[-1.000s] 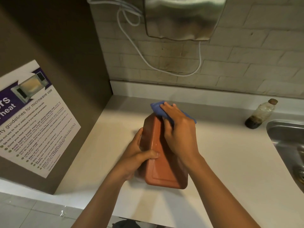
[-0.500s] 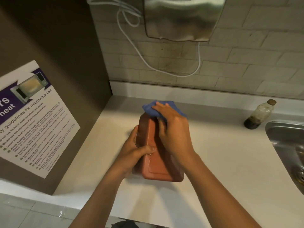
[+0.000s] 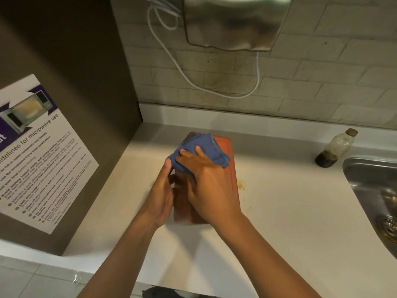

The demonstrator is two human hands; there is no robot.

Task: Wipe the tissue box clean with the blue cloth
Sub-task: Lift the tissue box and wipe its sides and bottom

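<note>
A reddish-brown tissue box [image 3: 231,173] lies lengthwise on the white counter [image 3: 290,211], mostly covered by my hands. My left hand [image 3: 162,194] grips its left side. My right hand [image 3: 211,183] lies across the top and presses the blue cloth [image 3: 204,153] onto the far left part of the box. The cloth is bunched under my fingers and drapes over the box's far end.
A small corked bottle [image 3: 335,149] with dark liquid stands near the steel sink [image 3: 371,190] on the right. A yellow stain [image 3: 241,184] marks the counter beside the box. A brown panel with a microwave poster [image 3: 36,151] walls the left. A metal dispenser [image 3: 232,22] hangs above.
The box has tipped from standing on its edge to lying flatter on the counter. My right hand slid the cloth left over the far end, and my left hand shifted along the left side.
</note>
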